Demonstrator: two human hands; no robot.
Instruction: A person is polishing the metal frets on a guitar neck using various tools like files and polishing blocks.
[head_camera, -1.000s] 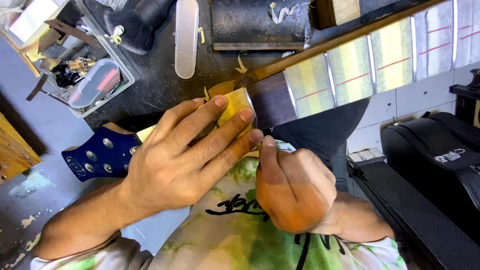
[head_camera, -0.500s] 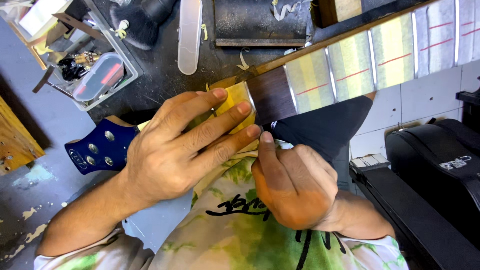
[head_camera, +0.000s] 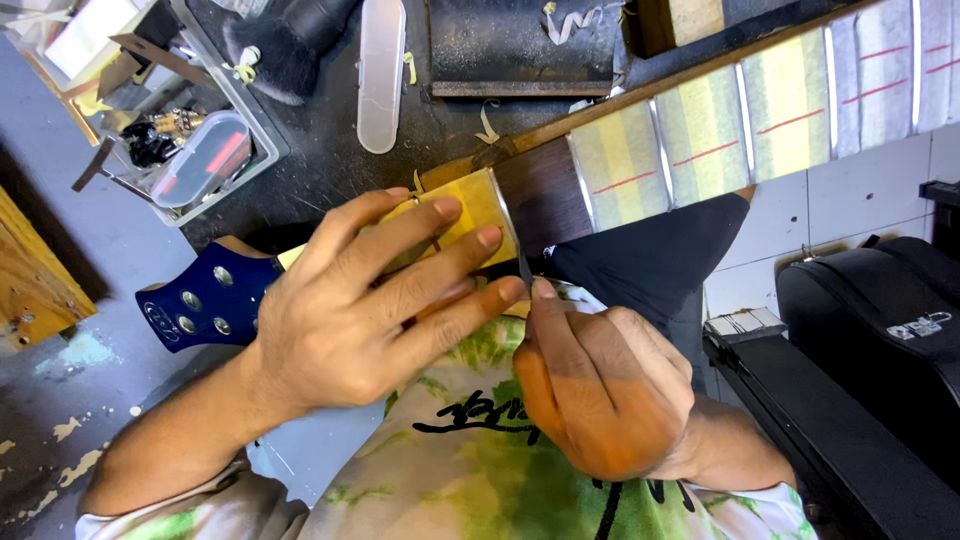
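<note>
A guitar neck (head_camera: 540, 185) lies across the dark bench, its fretboard covered in strips of yellow tape (head_camera: 700, 135) marked with red lines. The blue headstock (head_camera: 205, 295) sticks out at the left. My left hand (head_camera: 365, 300) lies flat on a yellow taped section near the headstock end, fingers spread across it. My right hand (head_camera: 590, 385) pinches a thin dark blade (head_camera: 522, 262) whose tip rests at the edge of that tape, beside a metal fret. The blade's handle is hidden in my fist.
A clear plastic bin (head_camera: 185, 130) with small parts stands at the back left. A white oblong piece (head_camera: 381, 70) and a dark block (head_camera: 520, 50) lie behind the neck. Black cases (head_camera: 870, 340) sit on the floor at the right. A wooden piece (head_camera: 35, 270) is at the left edge.
Both hands stay on the same taped section. The right hand with the blade has shifted only slightly along the tape's edge.
</note>
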